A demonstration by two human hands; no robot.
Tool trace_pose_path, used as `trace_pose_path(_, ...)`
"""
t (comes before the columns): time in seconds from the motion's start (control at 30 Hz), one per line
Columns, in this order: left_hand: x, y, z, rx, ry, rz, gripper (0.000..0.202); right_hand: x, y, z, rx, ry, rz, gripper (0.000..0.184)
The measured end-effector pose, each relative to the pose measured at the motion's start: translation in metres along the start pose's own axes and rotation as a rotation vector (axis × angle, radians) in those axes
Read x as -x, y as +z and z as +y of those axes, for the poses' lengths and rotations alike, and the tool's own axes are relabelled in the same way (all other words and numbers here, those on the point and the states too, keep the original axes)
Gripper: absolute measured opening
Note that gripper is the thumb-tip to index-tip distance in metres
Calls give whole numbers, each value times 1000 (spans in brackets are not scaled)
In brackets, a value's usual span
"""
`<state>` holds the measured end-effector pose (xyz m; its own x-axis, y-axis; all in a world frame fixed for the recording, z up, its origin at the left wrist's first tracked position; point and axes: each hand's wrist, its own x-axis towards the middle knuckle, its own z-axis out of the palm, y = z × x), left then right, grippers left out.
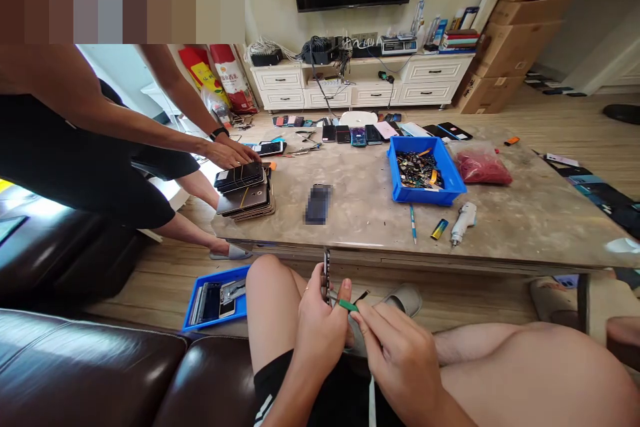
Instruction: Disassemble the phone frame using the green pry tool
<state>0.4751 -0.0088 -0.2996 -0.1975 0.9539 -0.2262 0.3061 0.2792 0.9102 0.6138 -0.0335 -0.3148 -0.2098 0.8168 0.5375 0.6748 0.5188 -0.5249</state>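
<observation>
My left hand (317, 327) is closed around a phone (327, 271) held on edge, upright, between my knees in front of the table. My right hand (400, 357) pinches a small tool with a green handle (347, 305), its thin tip pointing up toward the phone's side. Both hands hover over my lap, close together. A blue tray (193, 310) with phone parts lies on the floor by my left knee.
A marble table (525, 213) carries a blue bin of parts (447, 173), a red bag (481, 167), a white electric screwdriver (463, 221), a pen (413, 223) and a row of phones (357, 135). At the left another person's hands (227, 153) rest on a stack of phones (244, 190). A dark leather sofa (75, 360) surrounds me.
</observation>
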Motion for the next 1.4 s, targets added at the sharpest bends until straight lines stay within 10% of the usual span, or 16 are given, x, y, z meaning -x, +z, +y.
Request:
trace_pose_path(0.6,0,11,-16,-157,63,39,65,-20,0,-1,-441,359,-31,12)
trace_pose_path(1.4,17,25,-9,-488,23,-35,79,-25,5,6,-233,344,-83,10)
